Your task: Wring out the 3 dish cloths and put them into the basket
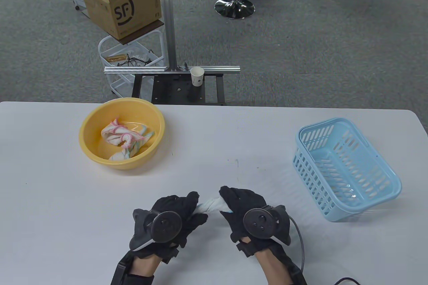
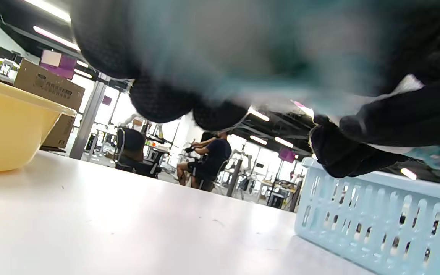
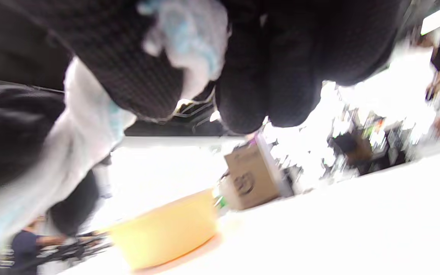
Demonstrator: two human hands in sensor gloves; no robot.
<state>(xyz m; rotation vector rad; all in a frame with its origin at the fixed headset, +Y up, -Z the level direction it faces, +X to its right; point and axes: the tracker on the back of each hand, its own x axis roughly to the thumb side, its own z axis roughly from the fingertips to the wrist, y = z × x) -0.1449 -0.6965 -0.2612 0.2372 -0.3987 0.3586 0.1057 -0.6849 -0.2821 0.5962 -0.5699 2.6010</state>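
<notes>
Both gloved hands grip one white and pale-blue dish cloth [image 1: 211, 205], twisted into a short rope above the table's front middle. My left hand [image 1: 187, 211] curls round its left end, my right hand [image 1: 234, 203] round its right end. In the right wrist view the cloth [image 3: 189, 42] bulges between my curled fingers [image 3: 243, 95]. In the left wrist view the fingers [image 2: 162, 99] hang blurred over the table. Other crumpled cloths [image 1: 125, 138], white with pink and green edging, lie in the yellow basin [image 1: 90, 121] at the back left. The light-blue basket [image 1: 384, 194] stands at the right with no cloth visible in it.
The yellow basin [image 2: 10, 137] and the basket [image 2: 376, 214] flank the hands on the white table [image 1: 234, 131]. Beyond the far edge stand a metal frame with a paper cup [image 1: 197, 76], a cardboard box [image 1: 127, 1] on a cart, and a stool base. A person sits in the background.
</notes>
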